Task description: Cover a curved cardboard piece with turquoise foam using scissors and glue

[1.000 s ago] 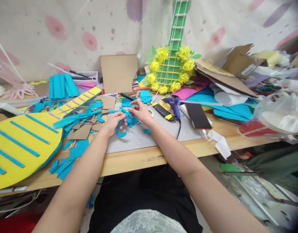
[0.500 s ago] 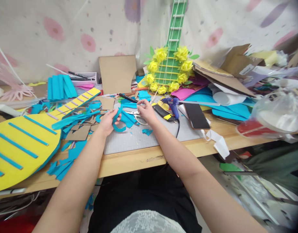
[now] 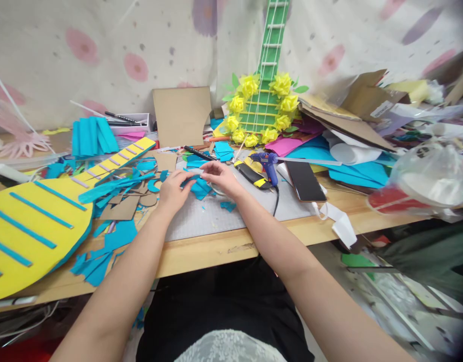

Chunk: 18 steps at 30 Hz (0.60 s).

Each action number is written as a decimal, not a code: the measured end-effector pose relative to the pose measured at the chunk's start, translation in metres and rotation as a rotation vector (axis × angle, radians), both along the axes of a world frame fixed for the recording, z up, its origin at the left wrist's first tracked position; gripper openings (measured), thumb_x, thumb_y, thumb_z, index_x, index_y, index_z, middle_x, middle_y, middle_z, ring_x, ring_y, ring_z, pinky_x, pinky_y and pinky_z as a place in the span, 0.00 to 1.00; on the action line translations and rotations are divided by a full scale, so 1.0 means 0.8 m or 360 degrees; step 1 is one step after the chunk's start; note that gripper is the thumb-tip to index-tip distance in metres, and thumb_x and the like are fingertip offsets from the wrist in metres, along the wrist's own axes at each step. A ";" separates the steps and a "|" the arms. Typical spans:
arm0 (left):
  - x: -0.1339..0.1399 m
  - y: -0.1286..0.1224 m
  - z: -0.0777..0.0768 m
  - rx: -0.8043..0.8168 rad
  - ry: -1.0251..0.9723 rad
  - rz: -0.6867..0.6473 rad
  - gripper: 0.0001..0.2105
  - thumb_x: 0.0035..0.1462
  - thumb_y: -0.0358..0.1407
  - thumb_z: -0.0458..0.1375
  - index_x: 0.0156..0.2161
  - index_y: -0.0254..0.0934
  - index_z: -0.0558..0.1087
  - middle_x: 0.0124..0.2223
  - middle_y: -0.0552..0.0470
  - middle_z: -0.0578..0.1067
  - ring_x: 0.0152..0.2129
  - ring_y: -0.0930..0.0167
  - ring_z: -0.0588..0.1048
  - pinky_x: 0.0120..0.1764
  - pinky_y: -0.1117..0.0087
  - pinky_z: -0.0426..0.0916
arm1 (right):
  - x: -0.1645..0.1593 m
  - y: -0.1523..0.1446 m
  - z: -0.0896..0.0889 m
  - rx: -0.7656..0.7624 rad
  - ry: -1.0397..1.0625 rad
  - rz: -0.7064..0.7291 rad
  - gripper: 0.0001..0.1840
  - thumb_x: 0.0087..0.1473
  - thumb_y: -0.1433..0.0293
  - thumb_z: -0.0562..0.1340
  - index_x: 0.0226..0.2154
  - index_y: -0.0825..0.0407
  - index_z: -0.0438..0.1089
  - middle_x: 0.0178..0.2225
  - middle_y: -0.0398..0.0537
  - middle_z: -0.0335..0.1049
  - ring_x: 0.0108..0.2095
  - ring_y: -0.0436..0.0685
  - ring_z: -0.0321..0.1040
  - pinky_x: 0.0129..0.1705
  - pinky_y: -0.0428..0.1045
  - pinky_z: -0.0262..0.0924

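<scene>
My left hand (image 3: pixel 173 192) is closed in a pinch above the grey cutting mat (image 3: pixel 193 221). Its fingertips grip one end of a small blue paper piece (image 3: pixel 195 172) that looks pale on its upper side. At the other end, my right hand (image 3: pixel 220 179) pinches it too, so the fingers hide most of its shape. Under the right hand lie scissors (image 3: pixel 216 191), only partly visible. Cut blue paper (image 3: pixel 201 188) rests on the mat just below the hands, and a small blue scrap (image 3: pixel 227 206) sits near the right wrist.
A yellow guitar-shaped cutout (image 3: pixel 38 226) covers the left side. Behind stands a green one (image 3: pixel 263 113) with yellow paper flowers. A yellow-black cutter (image 3: pixel 252 175), blue glue gun (image 3: pixel 268 166) and phone (image 3: pixel 304 181) lie right. Cardboard scraps (image 3: pixel 125 207) litter the left.
My left hand has moved right and turned over, meeting my right hand, which has shifted slightly left and down. The curved blue strip seen hanging from the left hand no longer shows there.
</scene>
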<state>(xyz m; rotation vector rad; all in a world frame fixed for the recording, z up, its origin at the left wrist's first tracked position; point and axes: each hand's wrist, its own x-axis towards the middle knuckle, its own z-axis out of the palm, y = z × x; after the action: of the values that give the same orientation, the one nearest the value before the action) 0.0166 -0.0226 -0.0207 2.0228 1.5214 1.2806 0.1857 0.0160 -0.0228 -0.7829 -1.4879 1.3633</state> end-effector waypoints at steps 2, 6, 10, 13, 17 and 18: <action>0.006 -0.003 0.000 0.0029 0.0106 -0.0014 0.05 0.50 0.33 0.57 0.33 0.41 0.75 0.37 0.49 0.74 0.38 0.66 0.72 0.43 0.69 0.64 | -0.002 -0.004 0.001 0.0006 -0.0050 0.0117 0.18 0.36 0.65 0.67 0.32 0.51 0.66 0.25 0.38 0.63 0.25 0.46 0.60 0.27 0.43 0.58; 0.012 -0.005 -0.001 0.0155 0.0277 0.0071 0.08 0.53 0.31 0.53 0.34 0.40 0.75 0.39 0.47 0.74 0.41 0.65 0.72 0.45 0.66 0.64 | -0.009 -0.009 -0.002 -0.0026 -0.0103 0.0186 0.16 0.38 0.65 0.67 0.32 0.51 0.65 0.21 0.36 0.62 0.20 0.46 0.59 0.23 0.44 0.57; 0.020 -0.006 -0.006 0.0248 0.0334 -0.0010 0.14 0.56 0.29 0.49 0.44 0.37 0.72 0.47 0.44 0.73 0.46 0.65 0.70 0.51 0.64 0.62 | -0.014 -0.006 -0.003 -0.0034 0.0064 -0.0061 0.14 0.37 0.64 0.66 0.29 0.51 0.65 0.21 0.38 0.65 0.20 0.46 0.61 0.26 0.46 0.60; 0.027 -0.007 -0.009 0.0296 0.0355 -0.0144 0.19 0.55 0.28 0.49 0.53 0.36 0.66 0.56 0.43 0.67 0.54 0.66 0.64 0.56 0.63 0.57 | -0.012 -0.002 0.001 -0.0016 0.0139 -0.0184 0.14 0.36 0.65 0.67 0.29 0.51 0.67 0.21 0.38 0.66 0.23 0.47 0.63 0.30 0.47 0.62; 0.030 -0.009 -0.012 0.0336 0.0405 -0.0217 0.24 0.54 0.27 0.48 0.57 0.35 0.59 0.61 0.43 0.59 0.59 0.65 0.56 0.59 0.59 0.54 | -0.007 -0.004 0.006 -0.0105 0.0203 -0.0176 0.14 0.35 0.67 0.67 0.29 0.51 0.67 0.23 0.38 0.67 0.26 0.48 0.65 0.33 0.47 0.64; 0.029 -0.008 -0.014 0.0358 0.0424 -0.0237 0.25 0.54 0.27 0.48 0.58 0.35 0.57 0.62 0.42 0.57 0.60 0.65 0.54 0.59 0.58 0.53 | -0.007 -0.006 0.007 -0.0126 0.0227 -0.0171 0.15 0.35 0.67 0.68 0.29 0.51 0.68 0.23 0.38 0.67 0.26 0.47 0.65 0.34 0.47 0.64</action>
<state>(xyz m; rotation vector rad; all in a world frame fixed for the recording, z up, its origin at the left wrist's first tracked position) 0.0401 -0.0293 -0.0315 2.4851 1.3494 1.2090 0.1798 0.0115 -0.0174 -0.7870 -1.2705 1.3745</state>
